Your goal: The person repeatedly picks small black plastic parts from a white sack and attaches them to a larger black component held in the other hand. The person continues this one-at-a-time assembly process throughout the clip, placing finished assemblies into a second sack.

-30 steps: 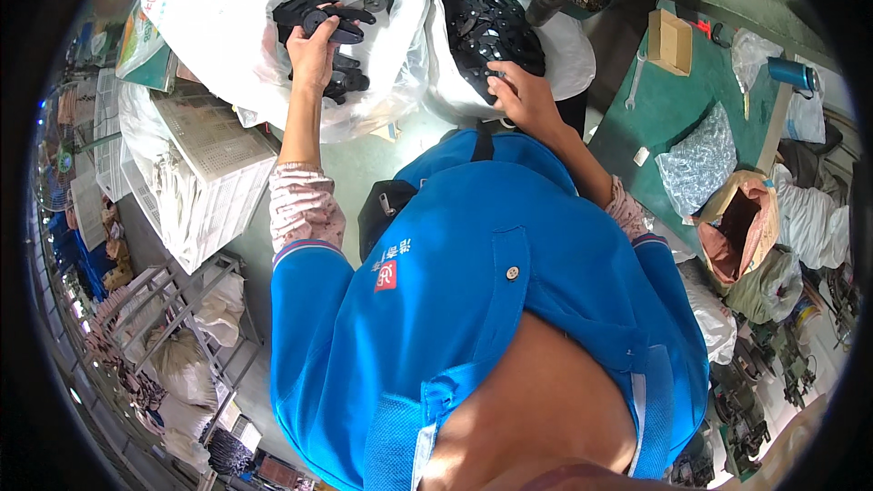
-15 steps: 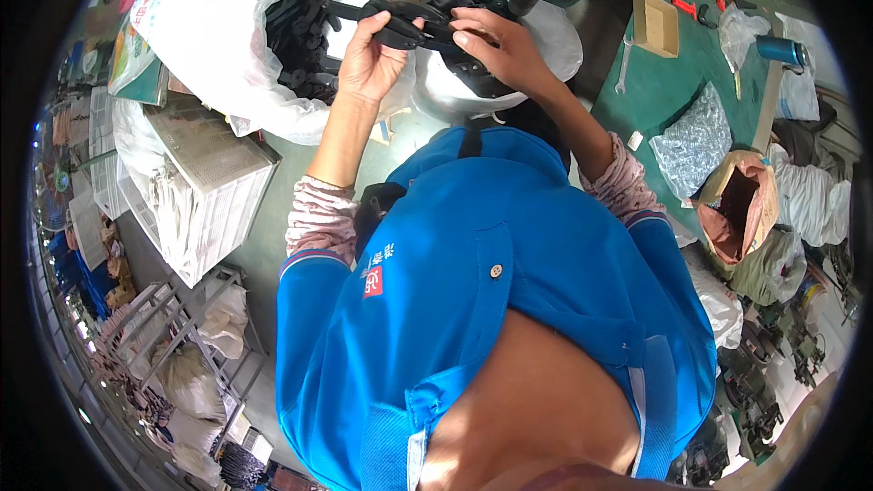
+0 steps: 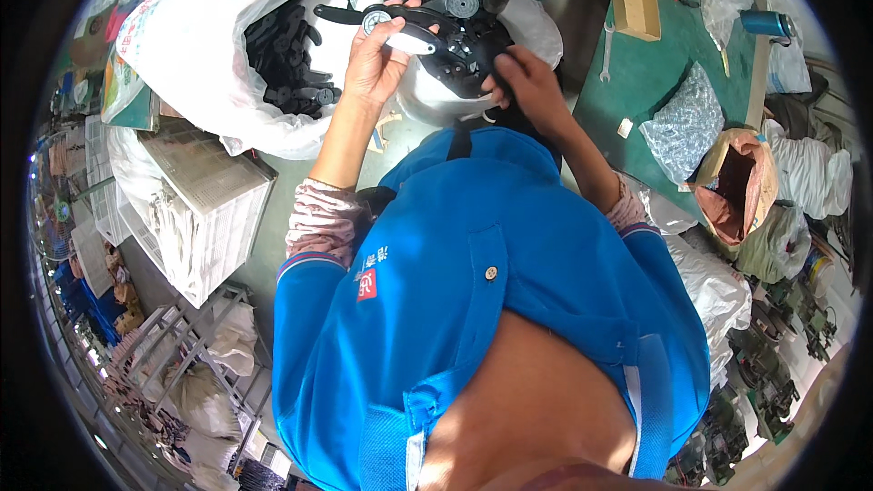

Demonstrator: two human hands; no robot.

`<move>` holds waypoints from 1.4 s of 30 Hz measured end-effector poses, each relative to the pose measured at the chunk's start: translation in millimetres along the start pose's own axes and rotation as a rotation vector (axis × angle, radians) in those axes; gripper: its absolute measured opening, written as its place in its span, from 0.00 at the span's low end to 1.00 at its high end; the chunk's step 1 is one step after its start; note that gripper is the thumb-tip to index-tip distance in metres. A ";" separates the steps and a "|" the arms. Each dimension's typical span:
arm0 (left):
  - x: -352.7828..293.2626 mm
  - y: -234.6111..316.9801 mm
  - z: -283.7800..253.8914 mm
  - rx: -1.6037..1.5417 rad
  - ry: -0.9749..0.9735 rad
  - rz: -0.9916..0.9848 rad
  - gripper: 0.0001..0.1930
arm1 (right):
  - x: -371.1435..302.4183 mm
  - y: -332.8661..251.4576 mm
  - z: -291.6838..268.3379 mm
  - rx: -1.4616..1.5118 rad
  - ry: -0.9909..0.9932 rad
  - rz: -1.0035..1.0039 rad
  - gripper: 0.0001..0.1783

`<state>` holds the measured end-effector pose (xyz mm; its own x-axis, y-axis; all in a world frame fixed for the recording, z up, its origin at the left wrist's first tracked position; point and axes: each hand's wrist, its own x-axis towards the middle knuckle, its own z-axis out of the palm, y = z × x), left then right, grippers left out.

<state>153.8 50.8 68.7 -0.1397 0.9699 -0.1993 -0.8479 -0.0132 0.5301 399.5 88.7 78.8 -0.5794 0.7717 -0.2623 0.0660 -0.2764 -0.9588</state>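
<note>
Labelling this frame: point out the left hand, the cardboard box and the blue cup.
left hand [image 3: 371,64], head view, back of the hand
cardboard box [image 3: 635,9], head view, open inside
blue cup [image 3: 764,24], head view, side wall

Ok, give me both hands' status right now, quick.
Left hand: closed on a long black plastic part, held up over the bags.
Right hand: fingers curled among the black parts in the right white bag; whether it grips one cannot be told.

I see a green workbench top right w/ a small cardboard box, a blue can and a clear bag of small metal parts. Grey concrete floor below. Left: stacked white crates, metal shelving. Right: an open brown sack. Hard daylight, sharp shadows.
</note>
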 end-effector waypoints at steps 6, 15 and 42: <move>-7.8 -31.0 15.5 0.173 -0.006 0.018 0.10 | 25.0 -13.3 15.9 0.151 0.223 -0.142 0.16; -15.3 -40.3 24.6 0.386 0.175 -0.045 0.10 | 39.5 -2.8 18.1 -0.543 0.181 -0.358 0.15; -25.9 -15.2 27.9 0.647 -0.061 -0.156 0.12 | 51.1 -60.9 -36.8 -0.070 0.099 -0.312 0.20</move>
<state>184.6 32.6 88.8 0.0054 0.9608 -0.2770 -0.3753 0.2587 0.8901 395.8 166.1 119.8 -0.4991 0.8657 0.0386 -0.0440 0.0192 -0.9988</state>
